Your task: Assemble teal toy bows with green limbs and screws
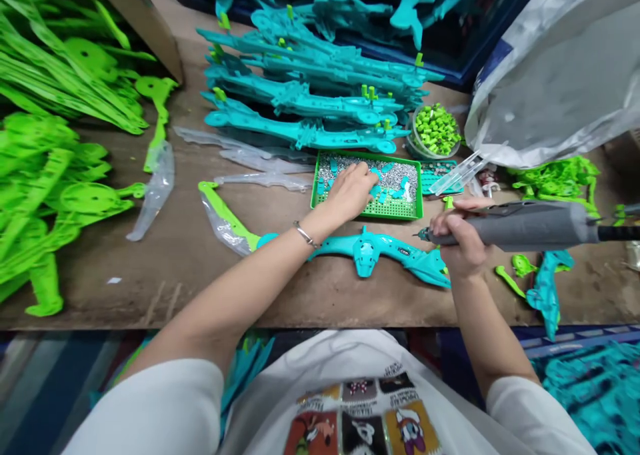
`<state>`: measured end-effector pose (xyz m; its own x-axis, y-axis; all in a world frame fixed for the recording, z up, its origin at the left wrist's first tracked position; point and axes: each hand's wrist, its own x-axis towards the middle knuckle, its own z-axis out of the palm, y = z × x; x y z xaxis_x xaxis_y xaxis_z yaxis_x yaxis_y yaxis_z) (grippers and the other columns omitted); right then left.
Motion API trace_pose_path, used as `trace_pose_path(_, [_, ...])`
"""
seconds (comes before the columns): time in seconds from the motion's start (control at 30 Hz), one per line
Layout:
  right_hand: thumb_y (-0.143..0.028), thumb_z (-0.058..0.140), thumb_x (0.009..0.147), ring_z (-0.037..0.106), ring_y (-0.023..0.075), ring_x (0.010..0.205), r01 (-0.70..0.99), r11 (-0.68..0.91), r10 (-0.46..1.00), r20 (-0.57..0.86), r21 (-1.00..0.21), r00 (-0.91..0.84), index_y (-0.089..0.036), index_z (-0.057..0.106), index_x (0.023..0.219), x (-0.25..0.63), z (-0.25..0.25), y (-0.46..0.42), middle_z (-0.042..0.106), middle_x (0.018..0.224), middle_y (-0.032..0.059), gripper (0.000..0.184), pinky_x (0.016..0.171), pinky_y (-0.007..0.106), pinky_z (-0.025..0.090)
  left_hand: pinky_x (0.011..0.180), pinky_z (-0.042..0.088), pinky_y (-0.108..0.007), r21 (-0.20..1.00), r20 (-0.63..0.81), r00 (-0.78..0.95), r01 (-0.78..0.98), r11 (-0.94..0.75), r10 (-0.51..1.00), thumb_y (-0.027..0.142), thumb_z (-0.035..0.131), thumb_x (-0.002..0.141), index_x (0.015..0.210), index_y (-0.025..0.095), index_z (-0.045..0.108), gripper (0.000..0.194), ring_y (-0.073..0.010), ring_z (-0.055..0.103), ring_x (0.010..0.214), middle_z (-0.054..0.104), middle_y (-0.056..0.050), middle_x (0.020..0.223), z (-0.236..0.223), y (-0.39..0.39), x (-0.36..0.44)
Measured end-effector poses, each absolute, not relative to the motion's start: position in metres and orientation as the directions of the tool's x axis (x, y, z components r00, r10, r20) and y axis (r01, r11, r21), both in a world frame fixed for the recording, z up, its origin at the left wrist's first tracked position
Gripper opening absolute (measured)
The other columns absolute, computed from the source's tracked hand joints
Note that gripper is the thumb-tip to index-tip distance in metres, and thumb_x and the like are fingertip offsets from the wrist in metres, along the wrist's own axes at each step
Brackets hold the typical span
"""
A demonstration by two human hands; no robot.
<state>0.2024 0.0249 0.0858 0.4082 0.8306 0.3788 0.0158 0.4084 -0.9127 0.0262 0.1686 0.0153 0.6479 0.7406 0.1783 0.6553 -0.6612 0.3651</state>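
My left hand (351,190) reaches over a green tray (419,205) of small silvery screws (397,173) and blue plastic pieces (383,196). Its fingers are bent down and close together; what their tips pinch, if anything, is hidden. A grey electric screwdriver (530,225) lies in the grip of my right hand (465,235), its bit pointing left. Just below both hands, a long turquoise plastic part (366,252) rests on the table, partly covered by my left forearm. At its left end a lime-green piece (235,218) with a clear blade joins on.
Rows of turquoise parts (300,102) stand behind the tray, beside a tub of small lime-green pieces (436,130). Lime-green parts (45,175) are heaped at left. A white plastic bag (555,68) stands back right. Another turquoise part (547,288) overhangs the table's front edge.
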Motion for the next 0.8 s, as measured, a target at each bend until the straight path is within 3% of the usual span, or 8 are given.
trace_pose_path(0.27, [-0.033, 0.076, 0.083, 0.054, 0.013, 0.05, -0.035, 0.378, 0.856, 0.335, -0.925, 0.395, -0.024, 0.057, 0.078, 0.21, 0.077, 0.018, 0.053, 0.056, -0.0069, 0.021, 0.055, 0.031, 0.051, 0.089, 0.046, -0.039, 0.438, 0.214, 0.682, 0.573, -0.693, 0.699, 0.017, 0.075, 0.085, 0.091, 0.016, 0.071, 0.007, -0.0259, 0.059, 0.101, 0.065, -0.009, 0.101, 0.013, 0.181, 0.023])
trace_pose_path(0.57, [-0.04, 0.079, 0.081, 0.055, 0.0132, 0.05, -0.005, 0.328, 0.862, 0.297, -0.945, 0.41, -0.025, 0.061, 0.085, 0.212, 0.075, 0.016, 0.053, 0.056, -0.0075, 0.024, 0.055, 0.031, 0.052, 0.074, 0.046, -0.028, 0.807, 0.05, 0.602, 0.445, -0.388, 0.797, 0.019, 0.07, 0.089, 0.09, 0.017, 0.075, 0.005, -0.0152, 0.067, 0.079, 0.077, -0.002, 0.086, 0.052, 0.15, 0.014])
trace_pose_path(0.7, [-0.046, 0.079, 0.081, 0.054, 0.013, 0.049, 0.015, 0.317, 0.863, 0.295, -0.948, 0.411, -0.024, 0.057, 0.073, 0.218, 0.076, 0.016, 0.053, 0.055, -0.0055, 0.032, 0.054, 0.031, 0.05, 0.07, 0.044, -0.027, 0.827, -0.078, 0.683, 0.451, -0.335, 0.726, 0.018, 0.073, 0.087, 0.087, 0.018, 0.078, 0.005, -0.0146, 0.067, 0.074, 0.077, -0.001, 0.08, 0.06, 0.103, 0.013])
trace_pose_path(0.8, [-0.046, 0.081, 0.079, 0.051, 0.0129, 0.045, 0.023, 0.344, 0.842, 0.319, -0.939, 0.435, -0.026, 0.062, 0.086, 0.22, 0.079, 0.017, 0.052, 0.054, -0.0075, 0.029, 0.05, 0.031, 0.049, 0.071, 0.045, -0.028, 0.81, -0.112, 0.704, 0.473, -0.345, 0.701, 0.015, 0.07, 0.087, 0.087, 0.018, 0.08, 0.01, -0.0155, 0.067, 0.073, 0.077, -0.002, 0.079, 0.061, 0.081, 0.022])
